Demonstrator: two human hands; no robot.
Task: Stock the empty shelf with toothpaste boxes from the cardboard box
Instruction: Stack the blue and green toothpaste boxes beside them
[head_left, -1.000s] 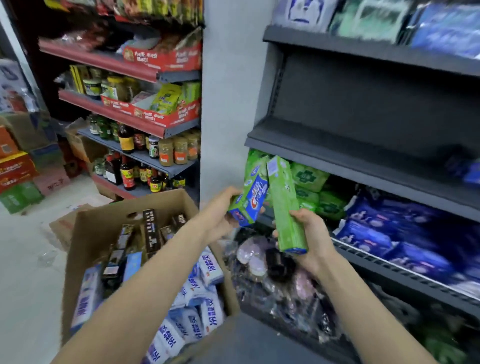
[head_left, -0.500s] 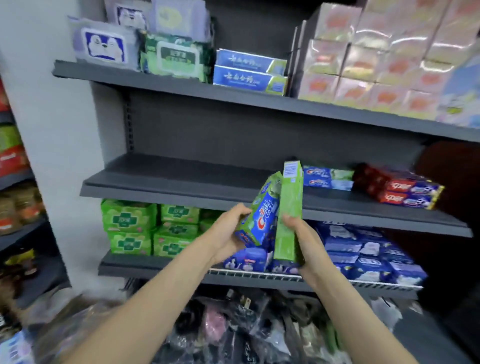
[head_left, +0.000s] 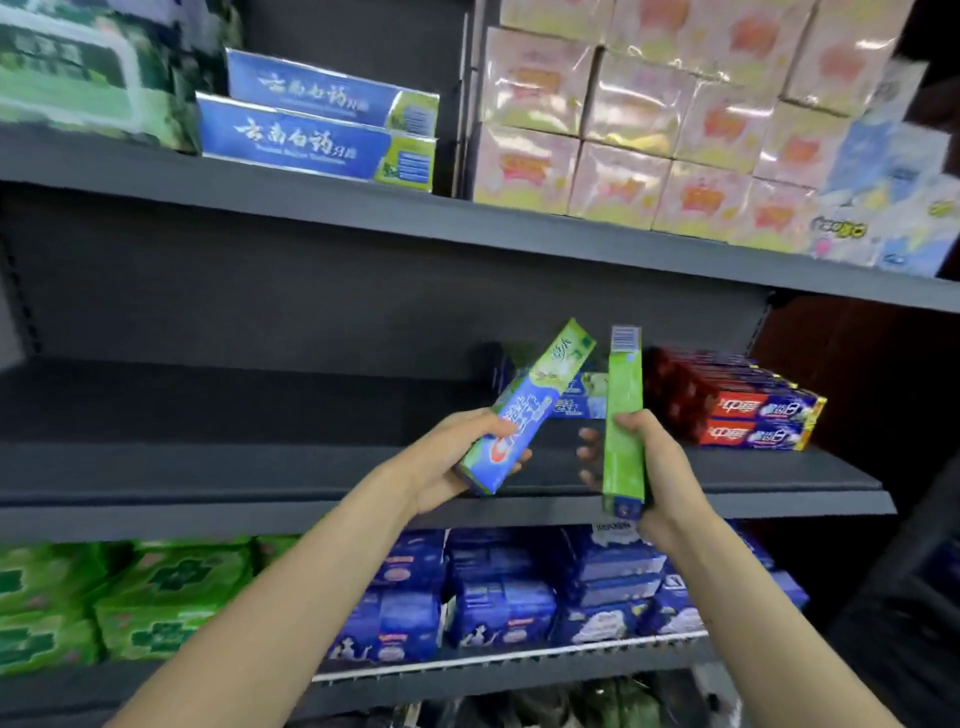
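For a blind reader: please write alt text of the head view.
Each hand, left and right, holds a green toothpaste box before a mostly bare dark shelf; red boxes lie at its right.

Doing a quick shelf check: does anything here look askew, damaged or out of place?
Nothing stands out. The red toothpaste boxes lie squarely stacked on the middle shelf; only the boxes in the left hand and right hand are tilted, being carried.

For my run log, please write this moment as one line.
left hand: holds blue-green box | right hand: holds green box | shelf: not yet stocked
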